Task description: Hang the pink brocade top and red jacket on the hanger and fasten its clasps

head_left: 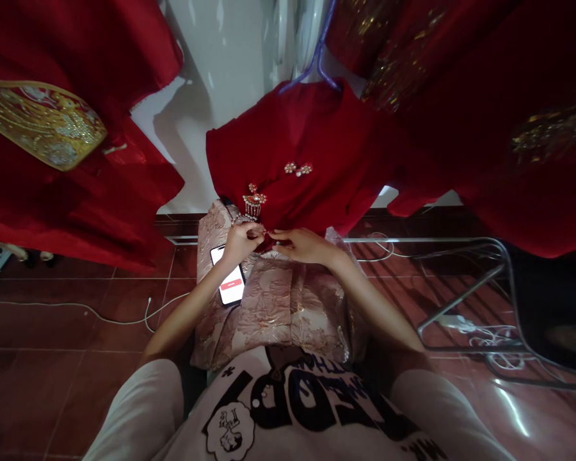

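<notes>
A red garment (317, 137) with jewelled flower ornaments (298, 169) hangs in front of me, its lower edge reaching my lap. A beaded, fringed ornament (253, 203) is on its left side. At the lower edge, my left hand (242, 243) is closed in a pinch; whatever is between its fingertips is too small to make out. My right hand (304, 246) faces it from the right, fingers closed on the garment's red edge. The two sets of fingertips nearly meet. Under both hands lies a pinkish patterned shiny fabric (269, 307) across my lap.
A phone (231, 282) with a lit screen lies on the lap fabric beside my left forearm. A purple hanger (319, 54) holds the red garment. More red embroidered clothes (139, 160) hang at both sides. A metal-framed chair (509, 288) and white cables (502, 339) are at right.
</notes>
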{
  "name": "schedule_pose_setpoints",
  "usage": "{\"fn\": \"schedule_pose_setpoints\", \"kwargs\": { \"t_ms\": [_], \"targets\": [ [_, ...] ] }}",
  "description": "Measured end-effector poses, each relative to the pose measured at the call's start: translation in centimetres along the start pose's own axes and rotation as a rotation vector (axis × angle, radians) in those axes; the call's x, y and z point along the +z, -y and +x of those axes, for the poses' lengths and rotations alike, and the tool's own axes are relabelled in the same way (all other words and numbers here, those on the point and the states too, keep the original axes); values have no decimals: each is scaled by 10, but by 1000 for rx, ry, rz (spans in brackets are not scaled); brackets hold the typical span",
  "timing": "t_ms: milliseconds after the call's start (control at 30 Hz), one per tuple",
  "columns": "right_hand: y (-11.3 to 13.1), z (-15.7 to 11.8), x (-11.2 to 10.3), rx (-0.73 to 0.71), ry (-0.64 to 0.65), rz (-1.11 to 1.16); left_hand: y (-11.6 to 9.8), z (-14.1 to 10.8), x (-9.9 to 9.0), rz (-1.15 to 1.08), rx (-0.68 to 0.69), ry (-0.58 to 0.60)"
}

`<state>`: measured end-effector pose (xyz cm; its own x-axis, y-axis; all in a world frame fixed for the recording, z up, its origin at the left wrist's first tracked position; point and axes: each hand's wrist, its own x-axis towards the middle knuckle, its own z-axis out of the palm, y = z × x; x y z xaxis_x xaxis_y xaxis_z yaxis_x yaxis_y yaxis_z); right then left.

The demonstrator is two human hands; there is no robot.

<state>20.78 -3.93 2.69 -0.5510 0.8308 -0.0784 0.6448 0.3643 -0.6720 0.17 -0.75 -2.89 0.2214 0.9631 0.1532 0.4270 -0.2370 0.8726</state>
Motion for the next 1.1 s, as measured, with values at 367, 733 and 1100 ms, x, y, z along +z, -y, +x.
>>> {"fn": "schedule_pose_setpoints", "kwargs": {
  "t_ms": [367,733,1100],
  "targets": [
    [1,2,4,17,-20,23,-8,-2,-9,400,228,54],
    [0,-9,-22,19,-58,-53,-11,-5,-11,523,329,41],
    [0,-14,-26,35,-66,99,-4,-3,-6,642,437,200]
  ]
}}
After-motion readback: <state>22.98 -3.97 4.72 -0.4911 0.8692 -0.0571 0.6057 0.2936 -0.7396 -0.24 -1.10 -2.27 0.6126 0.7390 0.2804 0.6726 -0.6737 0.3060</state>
